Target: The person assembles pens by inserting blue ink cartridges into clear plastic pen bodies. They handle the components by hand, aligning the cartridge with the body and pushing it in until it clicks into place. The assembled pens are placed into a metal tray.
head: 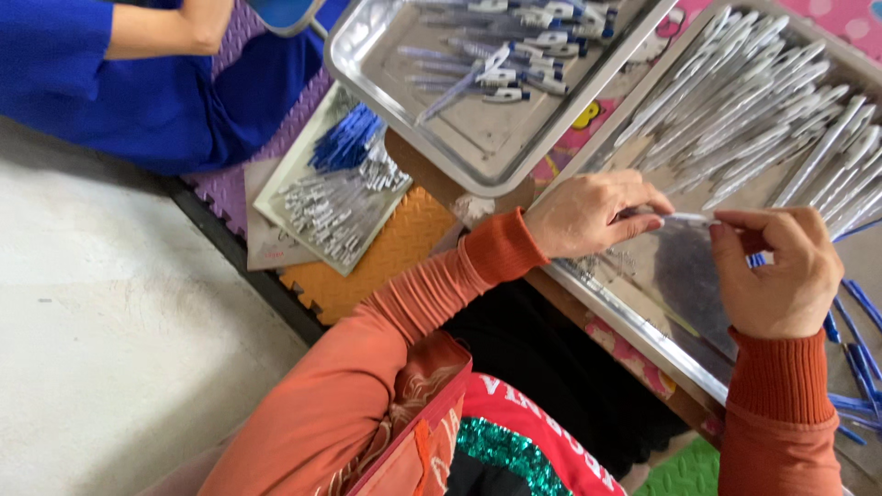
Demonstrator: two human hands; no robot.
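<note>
Pinching one clear pen barrel [687, 218] end to end, the left hand [588, 216] and right hand [781, 271] grip it over the near metal tray [643, 335], beyond whose fingertips loose barrels [781, 119] lie heaped within reach.

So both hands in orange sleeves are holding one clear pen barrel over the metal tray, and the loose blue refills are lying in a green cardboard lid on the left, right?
Not quite. The head view shows the blue refills in a white cardboard lid, not a green one. The rest holds: the left hand and right hand hold one clear pen barrel over the metal tray.
</note>
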